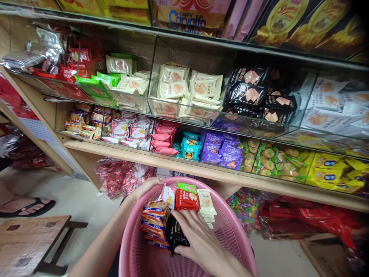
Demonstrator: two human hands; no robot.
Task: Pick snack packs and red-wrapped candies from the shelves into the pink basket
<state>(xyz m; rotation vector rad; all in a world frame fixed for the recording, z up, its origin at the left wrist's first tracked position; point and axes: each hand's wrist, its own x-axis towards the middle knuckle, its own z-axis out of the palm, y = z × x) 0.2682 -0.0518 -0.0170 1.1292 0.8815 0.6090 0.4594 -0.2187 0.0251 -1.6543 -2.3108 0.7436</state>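
On my feed, my left hand (149,187) meets the rim of the pink mesh basket (127,246), probably to steady it. Inside, my right hand (193,231) spans the black Drycake packet (173,234), presumably snugging it beside the orange-and-blue packets (155,224); neither grip's closure can I tell.

The pink basket (128,246) is smooth, semi-glossy plastic with perforated sides. Inside it, the red packet (187,199) and orange-and-blue packets (155,223) have shiny, crinkled film; the cream packet (206,202) looks more matt. The shelf board (138,157) is smooth pale wood, the stool (34,234) glossy, wood-grained.
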